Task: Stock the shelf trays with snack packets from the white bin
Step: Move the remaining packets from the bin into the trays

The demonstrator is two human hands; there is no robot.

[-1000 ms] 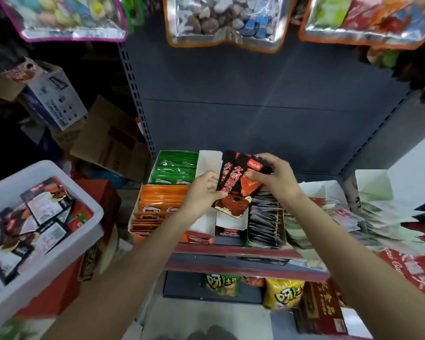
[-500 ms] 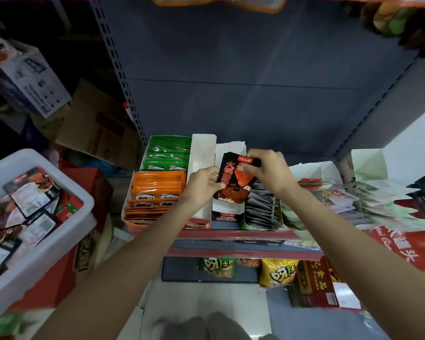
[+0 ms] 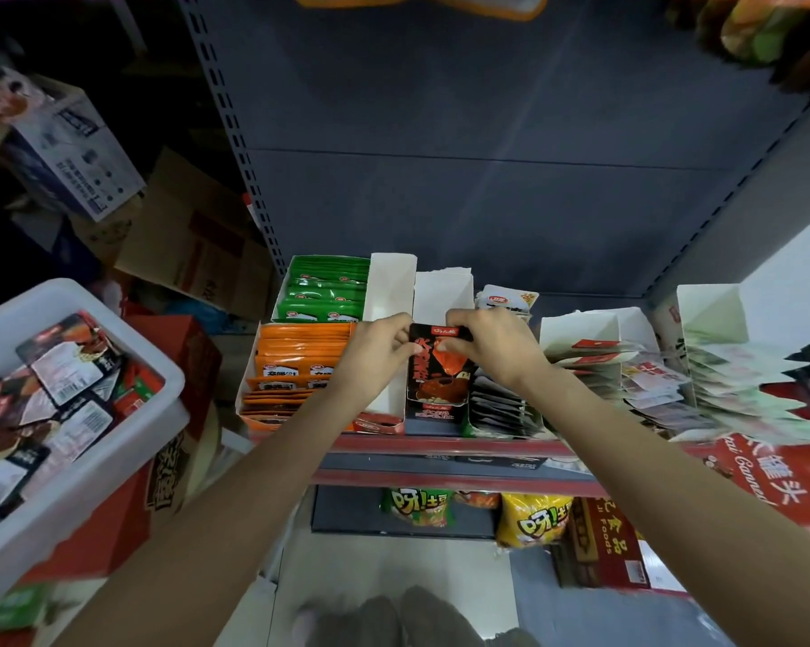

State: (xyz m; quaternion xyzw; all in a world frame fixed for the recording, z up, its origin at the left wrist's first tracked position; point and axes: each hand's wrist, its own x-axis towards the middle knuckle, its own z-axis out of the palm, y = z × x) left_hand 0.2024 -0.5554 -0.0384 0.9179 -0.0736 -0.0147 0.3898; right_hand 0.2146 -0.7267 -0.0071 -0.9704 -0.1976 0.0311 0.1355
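Note:
A black and red snack packet (image 3: pixel 436 385) stands upright at the front of a narrow white shelf tray (image 3: pixel 443 291). My left hand (image 3: pixel 377 350) pinches its upper left edge. My right hand (image 3: pixel 492 345) grips its top right corner. The white bin (image 3: pixel 81 441) sits at the lower left, filled with several more black, red and white packets.
Trays of orange packets (image 3: pixel 300 366) and green packets (image 3: pixel 326 291) stand left of an empty white tray (image 3: pixel 389 282). Dark packets (image 3: pixel 499 408) and pale packets (image 3: pixel 739 389) fill trays to the right. Cardboard boxes (image 3: pixel 193 245) pile up on the left. Chip bags (image 3: pixel 529 520) sit on the lower shelf.
Both hands have lowered the black and red packet from above the trays down into the narrow white tray, where it now stands upright. The view has tilted downward.

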